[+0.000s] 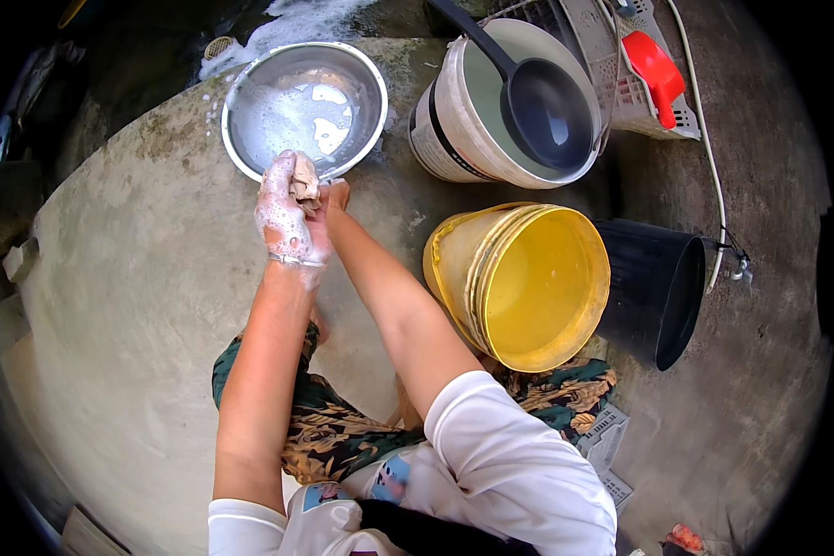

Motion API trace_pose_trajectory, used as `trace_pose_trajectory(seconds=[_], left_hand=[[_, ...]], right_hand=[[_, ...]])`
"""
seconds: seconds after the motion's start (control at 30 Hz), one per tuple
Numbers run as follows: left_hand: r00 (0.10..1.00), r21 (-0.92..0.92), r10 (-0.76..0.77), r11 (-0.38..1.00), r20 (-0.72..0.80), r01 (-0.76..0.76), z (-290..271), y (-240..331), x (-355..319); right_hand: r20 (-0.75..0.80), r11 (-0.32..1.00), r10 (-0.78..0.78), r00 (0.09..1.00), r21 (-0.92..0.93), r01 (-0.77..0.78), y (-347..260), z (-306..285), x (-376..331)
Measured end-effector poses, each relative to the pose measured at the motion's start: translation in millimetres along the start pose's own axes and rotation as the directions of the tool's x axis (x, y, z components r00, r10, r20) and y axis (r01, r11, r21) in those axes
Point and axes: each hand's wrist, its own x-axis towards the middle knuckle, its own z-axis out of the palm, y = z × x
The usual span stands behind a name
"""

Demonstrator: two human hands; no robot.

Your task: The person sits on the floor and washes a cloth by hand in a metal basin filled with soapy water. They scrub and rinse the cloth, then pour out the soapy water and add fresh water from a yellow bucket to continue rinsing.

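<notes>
So I'm standing here watching, and the left hand (285, 215), coated in suds, is clutching a wadded beige cloth (304, 183) just by the near rim of the metal basin (363, 85). The right hand (338, 195) is hiding mostly behind it, so I can't tell how it's gripping. If they're scrubbing, I'd be turning the wad often and working it over the basin so the drips are landing inside.

Containers: the basin is holding cloudy, sudsy water. The white bucket (443, 130) is holding what looks like water, with a dark dipper (549, 111) resting across it. The yellow bucket (456, 255) is leaning; I'm not making out its contents. The black bucket's (639, 287) inside is looking too dark.
</notes>
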Motion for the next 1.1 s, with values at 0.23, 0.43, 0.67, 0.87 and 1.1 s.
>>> trace_pose_trajectory(seconds=[0.23, 0.43, 0.67, 0.87, 1.1], left_hand=[[0.997, -0.046, 0.065, 0.997, 0.039, -0.063, -4.3, 8.6, 7.0], [0.931, -0.011, 0.159, 0.986, 0.329, -0.164, -34.9, 7.5, 47.4], [0.979, -0.290, 0.072, 0.957, 0.192, -0.014, -7.8, 6.5, 25.5], [0.963, -0.245, 0.213, 0.955, 0.168, -0.169, 12.2, 15.3, 6.3], [0.977, -0.019, 0.072, 0.997, 0.201, -0.070, -4.1, 6.6, 17.7]], right_hand=[[0.373, 0.963, -0.095, 0.923, 0.269, -0.010, -52.9, -21.2, -70.6], [0.712, 0.839, -0.173, 0.681, 0.468, -0.277, -98.4, -41.1, -131.0], [0.769, 0.854, -0.460, 0.443, 0.520, -0.015, -156.5, -45.4, -196.8], [0.680, 0.876, -0.411, 0.607, 0.478, 0.058, -182.1, -12.8, -184.6], [0.405, 0.900, -0.424, 0.810, 0.090, 0.426, -149.6, 11.3, -111.3]])
